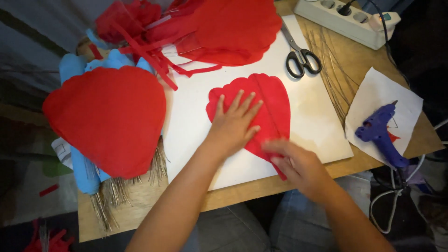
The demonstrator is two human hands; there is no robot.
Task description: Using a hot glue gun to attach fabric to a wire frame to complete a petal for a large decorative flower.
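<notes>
A: Hand poses?
B: Left hand (234, 122) lies flat, fingers spread and released, pressing the red petal (266, 109) on the white board (317, 126) atop the worktop (140, 210). Right hand (298, 163), blurred, pinches the petal's lower tip.
A: Counts?
B: One scissors (302, 58), one blue glue gun (380, 135).

My left hand (233, 122) lies flat, palm down, fingers spread twd 1 o'clock, forearm running back to 7. My right hand (298, 164), blurred, is at 4 o'clock of it, fingers curled, pointing twd 10.
</notes>
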